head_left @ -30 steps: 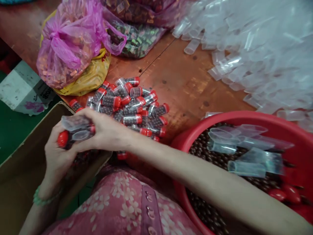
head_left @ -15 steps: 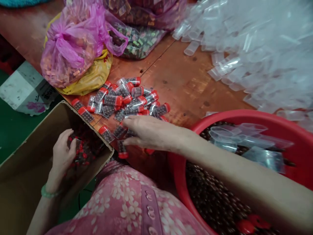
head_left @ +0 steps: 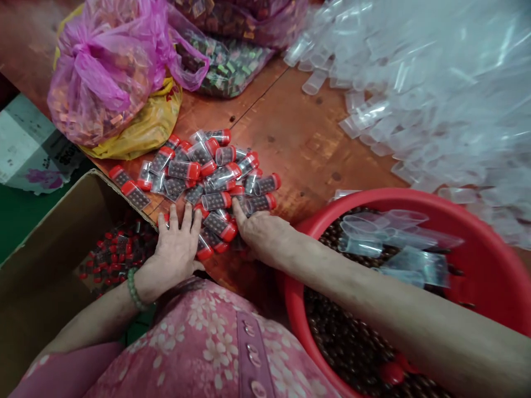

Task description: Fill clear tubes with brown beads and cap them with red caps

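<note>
Clear tubes with red caps and dark beads inside [head_left: 218,177] lie in a loose pile at the table's near edge. My left hand [head_left: 176,243] rests at the front left of the pile, palm down with its fingers spread, holding nothing. At the pile's right side is my right hand [head_left: 259,232], its index finger stretched out against the tubes; its other fingers are partly hidden. More red-capped tubes [head_left: 118,251] lie inside the cardboard box [head_left: 37,276] below the table edge at the left.
A red basin [head_left: 489,260] at the right holds dark beads [head_left: 348,331] and several empty clear tubes [head_left: 360,243]. Many clear tubes [head_left: 435,110] cover the back right of the table. Pink bags [head_left: 103,72] and a yellow bag [head_left: 145,124] stand at the back left.
My left hand has come up out of the box onto the table beside the pile, its fingers now spread. My right hand has shifted right, along the pile's near side. The view has moved slightly.
</note>
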{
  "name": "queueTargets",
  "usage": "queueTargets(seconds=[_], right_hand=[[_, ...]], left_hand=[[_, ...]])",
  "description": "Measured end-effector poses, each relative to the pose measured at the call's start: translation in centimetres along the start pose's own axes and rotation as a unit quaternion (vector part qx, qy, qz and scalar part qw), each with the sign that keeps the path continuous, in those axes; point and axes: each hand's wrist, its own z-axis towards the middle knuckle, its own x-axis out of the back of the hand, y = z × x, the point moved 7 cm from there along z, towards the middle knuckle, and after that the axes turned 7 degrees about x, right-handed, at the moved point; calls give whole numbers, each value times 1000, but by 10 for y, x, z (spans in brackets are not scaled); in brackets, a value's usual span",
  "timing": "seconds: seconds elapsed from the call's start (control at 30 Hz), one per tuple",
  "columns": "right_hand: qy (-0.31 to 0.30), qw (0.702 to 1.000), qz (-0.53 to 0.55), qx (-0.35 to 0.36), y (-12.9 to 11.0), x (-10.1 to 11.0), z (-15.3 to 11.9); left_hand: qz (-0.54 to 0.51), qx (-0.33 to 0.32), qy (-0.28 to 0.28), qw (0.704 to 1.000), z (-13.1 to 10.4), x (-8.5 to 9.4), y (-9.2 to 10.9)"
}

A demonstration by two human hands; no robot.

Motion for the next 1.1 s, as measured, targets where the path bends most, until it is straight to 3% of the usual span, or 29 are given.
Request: queueTargets(seconds=[0.1, 0.27, 0.5, 0.67, 0.77, 0.87, 0.97, 1.1], right_hand=[[52, 997, 34, 47, 6, -1, 11], [95, 992, 68, 38, 16, 3, 22], [109, 983, 146, 35, 23, 38, 33], [22, 924, 380, 41, 36, 43, 41], [30, 901, 427, 65, 39, 47, 44], [72, 891, 434, 115, 37, 57, 40], [109, 873, 446, 164, 27, 73, 26], [174, 859, 426, 225, -1, 104, 6]], left_hand=[[-18, -26, 12, 999, 1, 6, -3], [-80, -27, 59, 995, 7, 16, -1], [-199, -28, 111, 973, 32, 23, -1], [-299, -43, 166, 939, 51, 30, -7], [-377, -64, 164, 909, 56, 34, -9], [-430, -84, 158, 885, 53, 42, -9], [-444, -104, 190, 869, 43, 58, -14], [-482, -104, 203, 846, 20, 70, -43]])
